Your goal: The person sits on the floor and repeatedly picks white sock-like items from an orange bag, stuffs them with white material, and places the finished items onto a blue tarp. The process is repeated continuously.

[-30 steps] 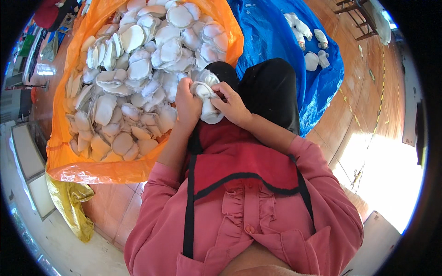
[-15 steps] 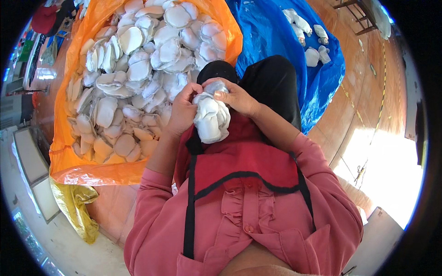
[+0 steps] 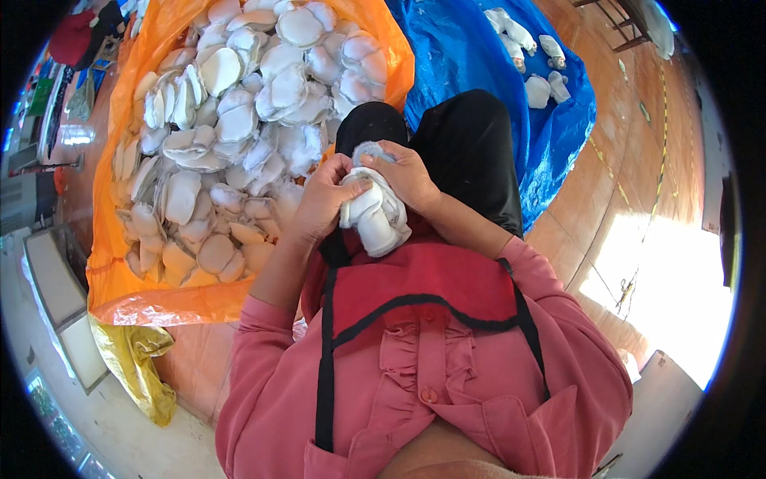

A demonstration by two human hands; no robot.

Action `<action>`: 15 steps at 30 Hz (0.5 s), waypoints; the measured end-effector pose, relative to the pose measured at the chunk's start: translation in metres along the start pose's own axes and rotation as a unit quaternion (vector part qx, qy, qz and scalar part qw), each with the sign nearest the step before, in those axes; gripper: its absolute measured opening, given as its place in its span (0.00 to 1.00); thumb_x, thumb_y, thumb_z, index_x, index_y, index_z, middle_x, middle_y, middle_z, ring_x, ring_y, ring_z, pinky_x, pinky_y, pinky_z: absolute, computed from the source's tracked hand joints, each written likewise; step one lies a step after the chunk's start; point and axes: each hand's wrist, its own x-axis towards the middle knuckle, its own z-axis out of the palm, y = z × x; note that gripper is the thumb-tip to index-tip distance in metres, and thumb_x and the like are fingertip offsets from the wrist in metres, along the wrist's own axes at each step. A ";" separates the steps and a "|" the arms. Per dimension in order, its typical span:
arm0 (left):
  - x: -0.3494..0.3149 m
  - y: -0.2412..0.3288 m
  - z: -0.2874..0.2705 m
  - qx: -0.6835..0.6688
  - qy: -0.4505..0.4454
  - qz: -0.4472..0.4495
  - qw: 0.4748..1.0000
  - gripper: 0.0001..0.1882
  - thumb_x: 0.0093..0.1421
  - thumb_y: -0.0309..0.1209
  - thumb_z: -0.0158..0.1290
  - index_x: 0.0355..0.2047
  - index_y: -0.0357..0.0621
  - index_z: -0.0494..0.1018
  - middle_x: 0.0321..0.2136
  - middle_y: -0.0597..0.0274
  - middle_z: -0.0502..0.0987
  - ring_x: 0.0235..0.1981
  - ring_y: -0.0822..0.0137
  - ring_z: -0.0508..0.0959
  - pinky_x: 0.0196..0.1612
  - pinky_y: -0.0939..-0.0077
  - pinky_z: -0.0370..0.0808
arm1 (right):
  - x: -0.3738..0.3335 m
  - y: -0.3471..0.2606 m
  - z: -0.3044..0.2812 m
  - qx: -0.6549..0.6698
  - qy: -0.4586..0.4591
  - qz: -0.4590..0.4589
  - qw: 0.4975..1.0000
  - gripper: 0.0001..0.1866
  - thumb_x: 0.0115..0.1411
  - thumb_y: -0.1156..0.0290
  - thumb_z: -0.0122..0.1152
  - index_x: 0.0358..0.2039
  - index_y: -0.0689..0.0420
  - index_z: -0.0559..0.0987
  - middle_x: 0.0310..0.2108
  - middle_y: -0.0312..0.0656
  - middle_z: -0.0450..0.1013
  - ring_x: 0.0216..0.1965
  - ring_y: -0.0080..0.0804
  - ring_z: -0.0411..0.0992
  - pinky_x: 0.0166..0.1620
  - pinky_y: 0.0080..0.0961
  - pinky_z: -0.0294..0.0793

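Just above my lap I hold a white fabric plush piece (image 3: 378,223), with a tuft of grey fur (image 3: 370,150) showing at its top end. My left hand (image 3: 325,196) grips its left side, the thumb lying across the white cloth. My right hand (image 3: 410,177) is closed round the upper right part, next to the grey fur. Some fingertips of both hands are hidden behind the piece. Close by on the left, many flat, rounded white-and-grey plush pieces (image 3: 238,124) lie heaped on an orange plastic sheet (image 3: 191,311).
A blue plastic sheet (image 3: 550,172) lies ahead on the right, with several white, stuffed-looking pieces (image 3: 538,92) on it. A yellow bag (image 3: 136,363) rests on the tiled floor at the left. Dark wooden furniture legs (image 3: 630,28) stand at the far right.
The plush piece has turned slightly in my hands, and more grey fur shows at its top. My left thumb has moved across onto the white cloth.
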 end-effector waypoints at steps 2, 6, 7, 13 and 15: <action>-0.001 0.000 0.010 0.134 0.035 0.043 0.989 0.12 0.52 0.23 0.61 0.27 0.44 0.66 0.24 0.70 0.68 0.26 0.76 0.69 0.31 0.78 0.68 | -0.002 0.003 -0.002 0.053 0.010 0.033 0.998 0.12 0.59 0.68 0.65 0.38 0.64 0.80 0.31 0.35 0.76 0.33 0.18 0.70 0.37 0.19 0.72; -0.007 -0.004 0.024 0.336 0.112 0.141 0.924 0.14 0.51 0.27 0.62 0.24 0.42 0.65 0.20 0.69 0.65 0.24 0.75 0.66 0.27 0.76 0.65 | -0.007 -0.005 -0.003 0.084 0.013 0.049 0.995 0.13 0.59 0.68 0.66 0.38 0.64 0.80 0.31 0.34 0.76 0.31 0.18 0.71 0.34 0.18 0.72; -0.009 -0.007 0.030 0.307 0.123 0.138 0.934 0.14 0.51 0.28 0.62 0.25 0.42 0.65 0.20 0.69 0.65 0.24 0.75 0.66 0.27 0.76 0.65 | -0.007 -0.010 -0.002 0.085 0.025 0.067 0.994 0.12 0.59 0.68 0.66 0.38 0.64 0.80 0.31 0.34 0.76 0.31 0.18 0.70 0.34 0.18 0.71; -0.038 0.001 0.051 0.158 0.126 0.040 0.978 0.17 0.52 0.28 0.60 0.37 0.37 0.65 0.29 0.61 0.72 0.29 0.72 0.73 0.33 0.76 0.72 | -0.006 -0.001 -0.004 0.091 0.006 0.043 0.995 0.11 0.58 0.69 0.67 0.36 0.64 0.80 0.29 0.33 0.75 0.30 0.17 0.70 0.32 0.19 0.71; -0.038 -0.003 0.048 0.210 0.137 0.061 0.966 0.15 0.51 0.27 0.58 0.35 0.38 0.65 0.27 0.61 0.71 0.28 0.72 0.72 0.32 0.75 0.71 | -0.007 0.001 0.000 0.076 0.015 0.019 0.997 0.11 0.57 0.69 0.67 0.35 0.64 0.80 0.30 0.33 0.75 0.31 0.18 0.70 0.33 0.19 0.71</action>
